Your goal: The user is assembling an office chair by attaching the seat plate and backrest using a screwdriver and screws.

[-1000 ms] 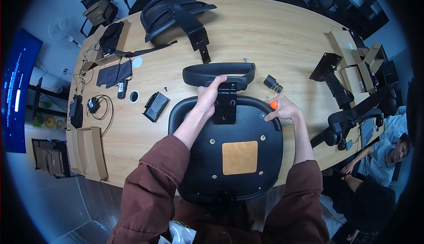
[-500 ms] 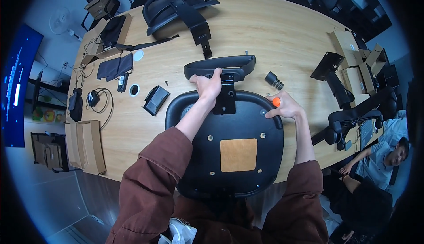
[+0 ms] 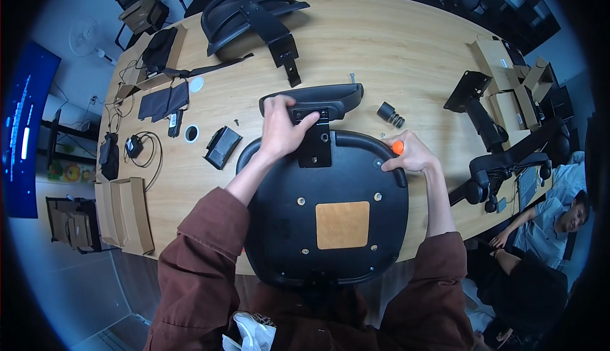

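Note:
A black chair seat [image 3: 273, 208] lies underside up across the table's near edge, with several bolts and a bare wooden square [image 3: 343, 225] on it. At its far edge, a black metal bracket [image 3: 314, 151] with a loop-shaped armrest [image 3: 346, 100] overlaps the seat. My left hand [image 3: 283, 128] is closed round the armrest, its thumb beside the bracket. At the seat's far right corner, my right hand [image 3: 416, 154] grips the rim, thumb near a bolt. Between its thumb and fingers shows the round orange end [image 3: 398, 147] of a tool; the remainder is hidden.
Beyond lies a curved black backrest [image 3: 232, 17] with its bracket. Screws, a black cylindrical part [image 3: 391, 115] and a black plastic part [image 3: 223, 147] lie about. At right stand a black monitor arm [image 3: 486, 122] and cartons [image 3: 505, 100]; another person [image 3: 540, 230] sits there.
My left hand has shifted left along the armrest, its fingers now more over the pad. Armrest and bracket have moved slightly left and tilted. My right hand keeps its place.

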{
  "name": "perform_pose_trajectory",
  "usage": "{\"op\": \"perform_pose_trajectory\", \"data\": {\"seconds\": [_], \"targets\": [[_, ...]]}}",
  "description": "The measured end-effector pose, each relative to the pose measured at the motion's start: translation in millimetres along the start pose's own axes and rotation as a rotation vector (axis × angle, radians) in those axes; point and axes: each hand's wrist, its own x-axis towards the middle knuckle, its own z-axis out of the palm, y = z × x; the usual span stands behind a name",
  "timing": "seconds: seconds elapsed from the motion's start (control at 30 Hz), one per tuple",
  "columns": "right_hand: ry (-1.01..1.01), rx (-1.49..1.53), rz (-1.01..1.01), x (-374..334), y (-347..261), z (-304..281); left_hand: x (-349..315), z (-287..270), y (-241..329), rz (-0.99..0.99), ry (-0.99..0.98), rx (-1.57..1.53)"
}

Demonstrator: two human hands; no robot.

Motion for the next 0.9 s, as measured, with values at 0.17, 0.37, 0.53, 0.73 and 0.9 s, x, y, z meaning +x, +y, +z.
{"op": "perform_pose_trajectory", "data": {"seconds": [0.17,0.37,0.53,0.73,0.9], "targets": [[0.011,-0.024,-0.032,-7,0,0,12,-43,-21,-0.413,-0.481,0.004],[0.047,-0.01,-0.033,-2,-4,4,42,-41,-46,-0.548,-0.808,-0.525],[0.045,-0.014,-0.044,3,-16,3,46,-34,-31,-0.736,-0.72,-0.679],[-0.014,-0.025,0.013,2,-29,0,35,-50,-14,-0.723,-0.712,-0.469],[0.039,0.014,-0.045,-1,-16,1,23,-53,3,-0.627,-0.544,-0.315]]}}
